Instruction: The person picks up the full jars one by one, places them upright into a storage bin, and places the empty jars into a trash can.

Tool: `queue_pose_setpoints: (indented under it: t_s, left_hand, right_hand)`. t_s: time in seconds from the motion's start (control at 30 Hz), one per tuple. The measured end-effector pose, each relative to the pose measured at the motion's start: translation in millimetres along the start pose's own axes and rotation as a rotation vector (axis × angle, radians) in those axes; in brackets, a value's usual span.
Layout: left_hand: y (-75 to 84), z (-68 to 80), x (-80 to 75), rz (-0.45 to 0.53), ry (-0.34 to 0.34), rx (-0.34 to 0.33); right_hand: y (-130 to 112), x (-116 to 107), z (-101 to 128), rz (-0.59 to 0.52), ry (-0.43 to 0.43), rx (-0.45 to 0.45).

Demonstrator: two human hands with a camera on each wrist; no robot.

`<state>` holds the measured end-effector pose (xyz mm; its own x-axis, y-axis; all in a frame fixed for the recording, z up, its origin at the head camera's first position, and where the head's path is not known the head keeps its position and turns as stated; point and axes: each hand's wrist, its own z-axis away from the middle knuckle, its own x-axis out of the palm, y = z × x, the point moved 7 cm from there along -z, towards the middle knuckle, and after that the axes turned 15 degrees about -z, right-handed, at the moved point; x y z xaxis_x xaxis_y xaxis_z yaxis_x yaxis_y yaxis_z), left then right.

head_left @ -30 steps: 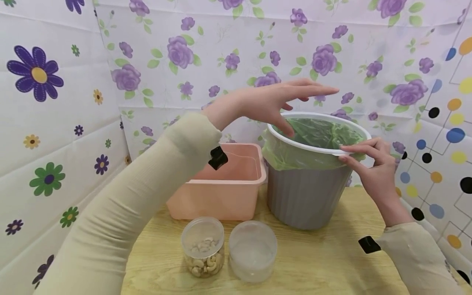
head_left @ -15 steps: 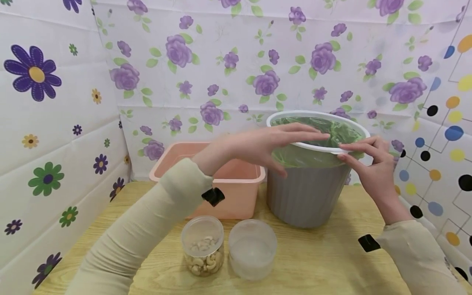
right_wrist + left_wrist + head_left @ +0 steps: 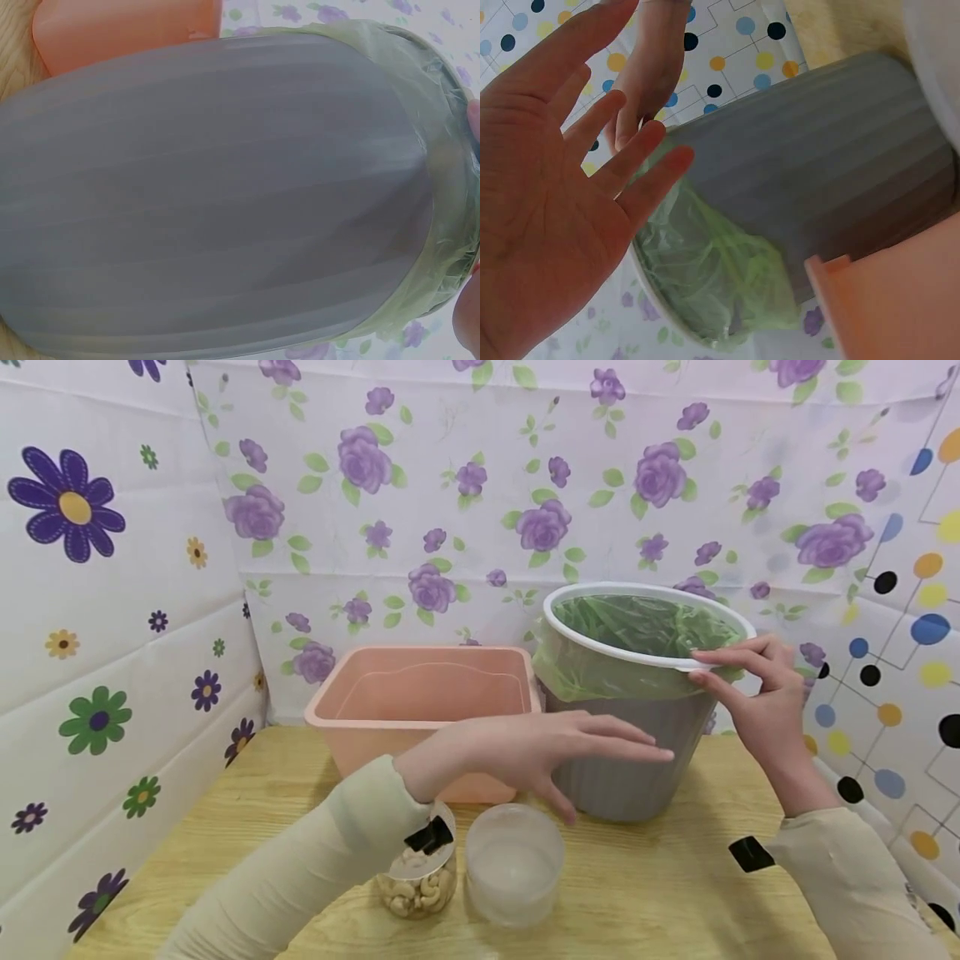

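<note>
**A lined bin on a floral-walled bench**

Flowered sheets in purple and white hang behind and to our left, a dotted sheet to our right, and a pale wooden bench [image 3: 675, 893] carries everything in front of us. Toward the back right of it stands the grey ribbed bin [image 3: 622, 760], upright, with a thin green liner bag [image 3: 637, 627] inside, its edge folded out over the top and held under a white rim ring [image 3: 600, 652]. Just left of the bin sits a pink tub [image 3: 420, 710]; nearer us stand a clear jar of cashews [image 3: 420, 881] and a frosted empty jar [image 3: 513, 868], side by side.

Our right hand [image 3: 757, 702] is at the bin's near right rim, its fingers [image 3: 716, 656] curled and pinching the white ring. Our left hand [image 3: 540, 752] hovers flat in front of the bin's wall, fingers straight and spread, holding nothing; from the left wrist view the palm is open with the bin close beyond it.

We judge the bin to be light, stiff plastic that would tip or slide easily if pulled from one side. The liner looks flimsy, slippery and easy to tear. The ring seems the firmest place to hold, ideally at two opposite points, or the ribbed wall below the bag's skirt.
</note>
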<state>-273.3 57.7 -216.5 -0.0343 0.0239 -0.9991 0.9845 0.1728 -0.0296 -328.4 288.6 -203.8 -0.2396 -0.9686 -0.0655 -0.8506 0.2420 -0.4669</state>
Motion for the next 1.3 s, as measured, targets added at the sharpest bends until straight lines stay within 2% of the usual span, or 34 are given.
queue_pose_setpoints:
  t_s: [0.3, 0.5, 0.63, 1.0, 1.1, 1.3]
  left_hand:
    - [5.8, 15.6, 36.1, 0.042, -0.037, -0.025]
    - [-1.2, 23.8, 63.2, 0.141, -0.128, -0.144]
    - [-5.4, 28.7, 80.2, 0.165, -0.184, -0.226]
    - [-23.2, 43.5, 114.8, 0.103, -0.294, -0.332]
    - [-27.0, 45.0, 120.9, 0.091, -0.312, -0.338]
    - [-30.8, 49.2, 126.9, 0.016, -0.380, -0.403]
  right_hand:
    - [-3.5, 1.0, 0.1, -0.013, 0.016, -0.007]
    - [-2.8, 1.6, 0.7, -0.017, 0.023, 0.015]
    - [-2.0, 1.2, 1.2, -0.018, 0.027, 0.031]
    - [-2.2, 1.0, -0.8, -0.024, 0.026, 0.008]
    - [-0.9, 0.2, -0.9, -0.025, 0.029, 0.017]
    - [4.3, -2.0, 0.0, -0.024, 0.036, 0.048]
